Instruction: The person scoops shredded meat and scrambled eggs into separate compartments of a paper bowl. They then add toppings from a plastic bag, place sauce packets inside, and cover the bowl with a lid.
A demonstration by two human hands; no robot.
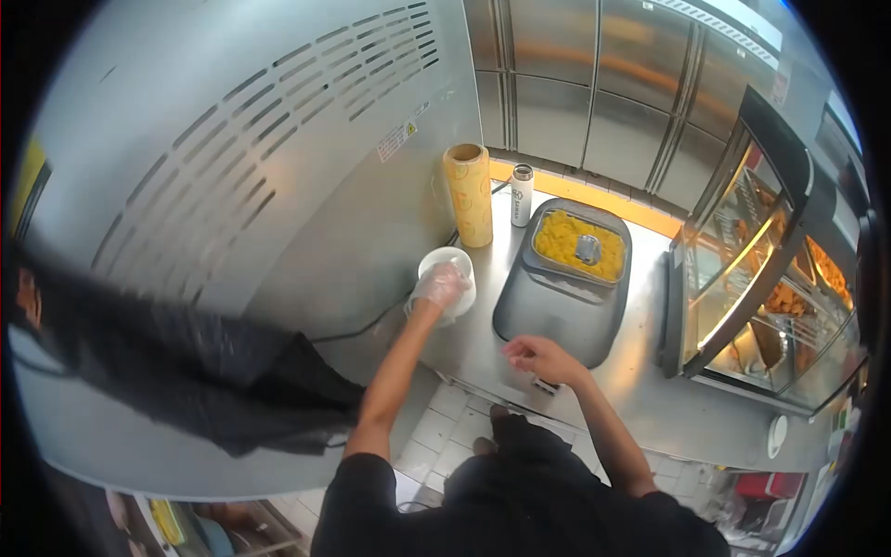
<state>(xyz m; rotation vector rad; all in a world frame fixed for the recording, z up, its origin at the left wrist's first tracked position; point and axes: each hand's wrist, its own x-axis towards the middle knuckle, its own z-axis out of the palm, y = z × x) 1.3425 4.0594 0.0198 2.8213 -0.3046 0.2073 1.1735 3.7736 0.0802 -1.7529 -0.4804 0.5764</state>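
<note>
My left hand (442, 286), in a clear plastic glove, reaches over a round white bowl (460, 307) on the steel counter. Its fingers are bent at the bowl, and their tips are partly hidden. Bare and apart from the bowl, my right hand (538, 356) hovers by the near edge of a dark grey tray (548, 320). Its fingers are loosely bent, with nothing seen in them. On the tray's far part sits a clear container of yellow food (566, 239) with a shiny metal piece (587, 249) on top.
A tall roll of film (471, 200) and a white bottle (522, 197) stand behind the bowl. At the right is a glass food display case (742, 278). A slotted metal panel (306, 139) rises on the left. Black cloth (213, 371) and another person's hand (30, 292) appear at left.
</note>
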